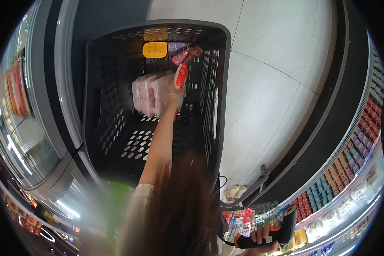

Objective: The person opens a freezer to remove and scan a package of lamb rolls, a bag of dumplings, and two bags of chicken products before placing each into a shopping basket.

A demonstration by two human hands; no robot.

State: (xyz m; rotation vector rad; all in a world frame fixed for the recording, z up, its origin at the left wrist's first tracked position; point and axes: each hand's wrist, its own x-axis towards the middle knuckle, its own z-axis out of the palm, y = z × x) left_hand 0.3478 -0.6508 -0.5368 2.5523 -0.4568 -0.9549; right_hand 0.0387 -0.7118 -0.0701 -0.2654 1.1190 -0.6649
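Black basket (115, 51), near the right edge: left fingers (172, 88) maybe pinch a red pack (181, 75); loose holding could drop it.

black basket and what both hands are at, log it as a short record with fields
container: black perforated basket
left hand: inside it, at the red-and-white package; the left hand is blurred, grip unclear
beside left hand: clear plastic boxes, pinkish contents
far end of basket: yellow container, pink packet
right hand: outside the basket; the right hand holds a black-and-orange scanner
floor: pale tiles
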